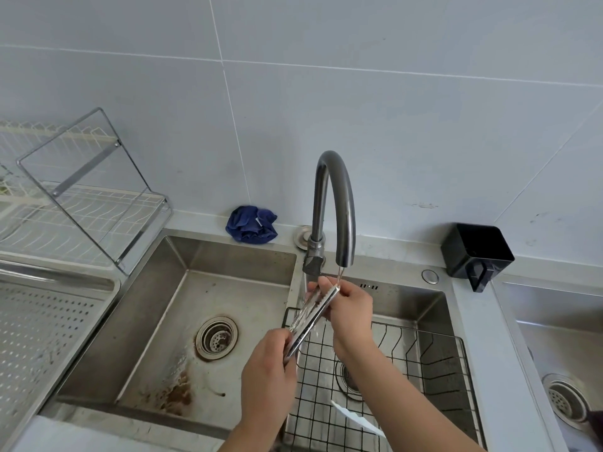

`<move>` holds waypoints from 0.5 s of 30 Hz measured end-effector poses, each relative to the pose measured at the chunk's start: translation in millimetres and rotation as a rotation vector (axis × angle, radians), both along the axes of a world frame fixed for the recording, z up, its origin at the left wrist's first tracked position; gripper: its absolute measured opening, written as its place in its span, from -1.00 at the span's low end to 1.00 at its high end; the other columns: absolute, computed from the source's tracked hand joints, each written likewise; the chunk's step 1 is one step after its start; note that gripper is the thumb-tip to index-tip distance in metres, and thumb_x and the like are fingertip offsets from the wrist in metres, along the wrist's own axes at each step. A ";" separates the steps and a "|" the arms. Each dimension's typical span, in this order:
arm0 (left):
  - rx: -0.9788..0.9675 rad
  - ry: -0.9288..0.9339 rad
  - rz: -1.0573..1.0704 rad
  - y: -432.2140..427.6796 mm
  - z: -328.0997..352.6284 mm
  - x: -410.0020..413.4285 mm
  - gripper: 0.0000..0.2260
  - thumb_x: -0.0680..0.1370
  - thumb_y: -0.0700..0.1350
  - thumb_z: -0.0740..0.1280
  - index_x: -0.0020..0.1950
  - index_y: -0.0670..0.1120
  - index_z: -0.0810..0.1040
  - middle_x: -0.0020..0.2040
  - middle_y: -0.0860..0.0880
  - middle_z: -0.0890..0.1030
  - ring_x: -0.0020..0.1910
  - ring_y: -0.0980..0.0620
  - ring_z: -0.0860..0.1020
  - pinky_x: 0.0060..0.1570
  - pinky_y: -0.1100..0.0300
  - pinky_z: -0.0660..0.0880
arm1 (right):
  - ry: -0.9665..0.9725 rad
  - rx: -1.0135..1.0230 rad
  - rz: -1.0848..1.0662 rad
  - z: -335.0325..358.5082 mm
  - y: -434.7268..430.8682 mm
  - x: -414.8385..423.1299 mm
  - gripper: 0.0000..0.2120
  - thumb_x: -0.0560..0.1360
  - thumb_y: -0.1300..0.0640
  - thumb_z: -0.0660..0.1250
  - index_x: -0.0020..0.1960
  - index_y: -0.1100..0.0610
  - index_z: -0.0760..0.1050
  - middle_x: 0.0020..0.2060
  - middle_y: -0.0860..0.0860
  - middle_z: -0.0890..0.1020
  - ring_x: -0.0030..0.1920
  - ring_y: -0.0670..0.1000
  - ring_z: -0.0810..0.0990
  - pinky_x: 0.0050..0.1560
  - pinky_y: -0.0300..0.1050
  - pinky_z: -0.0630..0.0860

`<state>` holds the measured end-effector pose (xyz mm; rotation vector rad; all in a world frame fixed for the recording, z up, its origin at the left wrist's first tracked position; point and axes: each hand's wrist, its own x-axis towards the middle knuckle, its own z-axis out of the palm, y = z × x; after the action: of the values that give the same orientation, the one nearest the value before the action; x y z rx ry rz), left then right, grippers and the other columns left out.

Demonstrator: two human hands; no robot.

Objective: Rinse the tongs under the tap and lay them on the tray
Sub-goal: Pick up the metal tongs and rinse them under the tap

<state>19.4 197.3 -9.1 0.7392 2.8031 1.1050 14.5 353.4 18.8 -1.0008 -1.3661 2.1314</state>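
Note:
Shiny metal tongs (311, 316) with toothed edges slant up to the right, their tips just under the spout of the grey curved tap (336, 197). A thin stream of water runs onto the tips. My left hand (269, 370) grips the hinge end of the tongs. My right hand (350, 308) pinches the jaw end by the spout. A perforated steel tray (39, 324) lies at the left, apart from both hands.
The left sink basin (169, 321) has a round drain and brown stains. A black wire basket (434, 353) sits in the middle basin below the hands. A blue cloth (251, 223), a black container (476, 252) and a white dish rack (81, 203) stand behind.

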 end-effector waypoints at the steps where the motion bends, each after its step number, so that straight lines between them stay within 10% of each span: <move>1: -0.012 0.027 -0.016 0.7 2.2 -0.9 -0.71 0.36 -0.42 0.50 -0.06 -0.13 0.54 -0.24 0.09 0.50 -0.32 0.04 0.47 -0.36 0.17 0.41 | 0.018 -0.043 -0.038 0.0 0.3 -2.2 -0.89 0.60 0.32 0.38 -0.06 0.24 0.66 -0.18 0.18 0.76 -0.25 0.07 0.73 -0.18 0.03 0.67; 8: 0.004 -0.076 0.002 3.8 3.8 -2.4 -0.75 0.45 -0.37 0.44 -0.05 -0.05 0.52 -0.27 0.17 0.41 -0.34 0.13 0.41 -0.35 0.35 0.29 | 0.016 0.129 -0.051 -13.4 -9.1 -4.4 -0.76 0.61 0.33 0.36 0.11 0.04 0.67 -0.10 -0.02 0.78 -0.09 0.06 0.76 -0.06 -0.05 0.71; 15: 0.075 -0.134 0.013 3.3 -1.3 -1.2 -0.72 0.51 -0.29 0.43 -0.09 0.06 0.43 -0.34 0.13 0.42 -0.30 0.20 0.47 -0.28 0.41 0.39 | 0.048 -0.112 0.007 -16.0 5.4 -6.4 -0.87 0.62 0.24 0.36 -0.04 0.26 0.65 -0.17 0.23 0.75 -0.22 0.11 0.73 -0.08 0.02 0.70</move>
<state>18.2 200.5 -10.4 0.6283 2.6725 1.2201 8.2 358.8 2.8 -0.9807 -1.2419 2.2437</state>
